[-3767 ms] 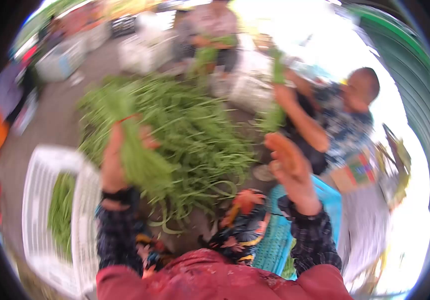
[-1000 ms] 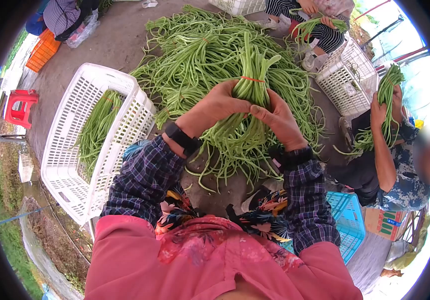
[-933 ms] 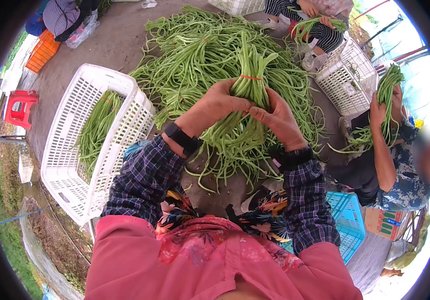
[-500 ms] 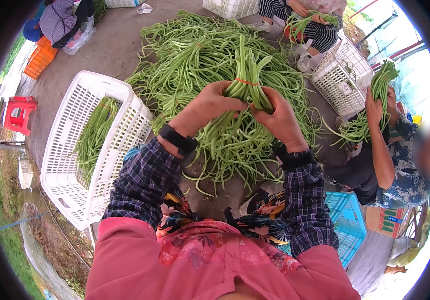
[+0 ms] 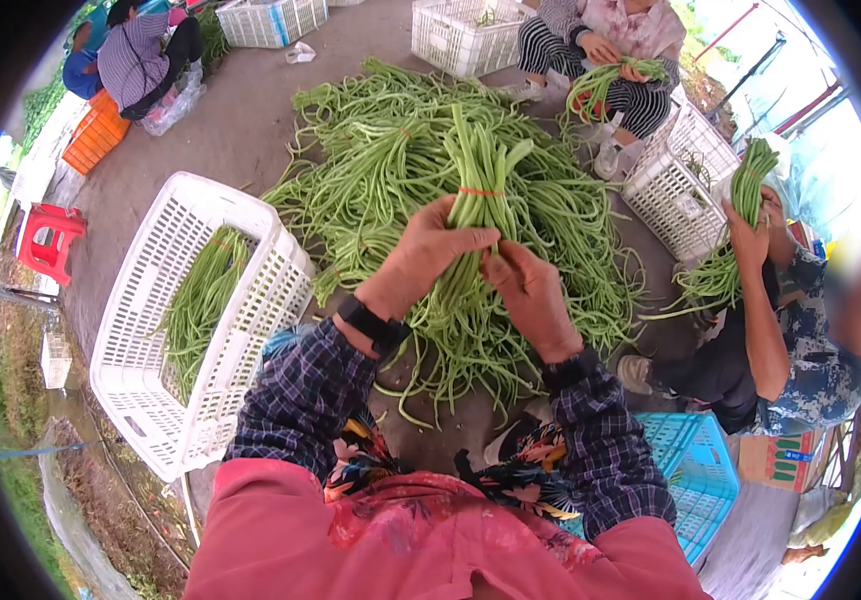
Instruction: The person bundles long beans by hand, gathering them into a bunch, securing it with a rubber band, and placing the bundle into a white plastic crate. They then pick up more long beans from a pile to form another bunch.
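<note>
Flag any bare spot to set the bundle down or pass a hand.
Bare concrete lies between the near white crate, the orange crate and the bean pile. Inside the near crate, room left of its beans. Crowded: the pile itself, where the left hand and right hand grip the bundle, and the right side, with a co-worker and another crate.

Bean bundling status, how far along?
Done: some beans lie in the white crate. In hand: left hand and right hand grip one bundle with a red band on. Left: the big loose pile on the ground, seemingly most of the work.
</note>
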Demonstrator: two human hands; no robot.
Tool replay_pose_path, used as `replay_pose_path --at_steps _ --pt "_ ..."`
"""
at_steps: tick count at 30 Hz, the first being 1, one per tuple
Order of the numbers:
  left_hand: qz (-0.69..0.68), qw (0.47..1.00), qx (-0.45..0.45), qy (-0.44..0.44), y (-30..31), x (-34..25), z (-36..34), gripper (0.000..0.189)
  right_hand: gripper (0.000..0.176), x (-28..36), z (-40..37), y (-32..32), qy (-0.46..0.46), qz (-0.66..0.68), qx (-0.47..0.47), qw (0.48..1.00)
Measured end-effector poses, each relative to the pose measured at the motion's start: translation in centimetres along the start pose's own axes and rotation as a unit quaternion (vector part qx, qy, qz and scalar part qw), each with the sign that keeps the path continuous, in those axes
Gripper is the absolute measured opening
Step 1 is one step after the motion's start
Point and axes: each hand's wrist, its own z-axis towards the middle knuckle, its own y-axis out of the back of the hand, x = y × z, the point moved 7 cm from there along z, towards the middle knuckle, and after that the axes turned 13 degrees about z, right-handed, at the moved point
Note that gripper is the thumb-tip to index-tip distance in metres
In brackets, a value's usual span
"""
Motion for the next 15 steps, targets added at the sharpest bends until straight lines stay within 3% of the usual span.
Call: replay_pose_path --at_steps 2,4,6,9,15 --pt "0.013 1.0 0.003 -0.026 -0.2 0.1 0.2 0.034 0.028 0.3 0.3 -0.6 0.023 0.009 0.008 1.0" --pt "-0.051 0.998 0.012 -0.025 -0.7 -0.5 -0.1 0.033 0.027 0.1 0.5 -0.5 -0.044 0.073 -0.027 0.996" --pt "-0.037 0.998 -0.016 -0.037 -0.4 0.0 0.3 0.032 0.023 0.9 1.0 -0.4 -0.021 0.017 -0.016 1.0" --pt "-0.07 0.992 -0.085 -0.066 0.5 0.0 0.5 0.027 0.017 2.5 1.1 -1.1 0.053 -0.175 -0.021 0.983" --pt "-0.09 0.985 -0.13 -0.065 1.3 -0.1 0.3 0.022 0.017 1.9 -0.1 -2.2 0.082 -0.239 -0.001 0.967"
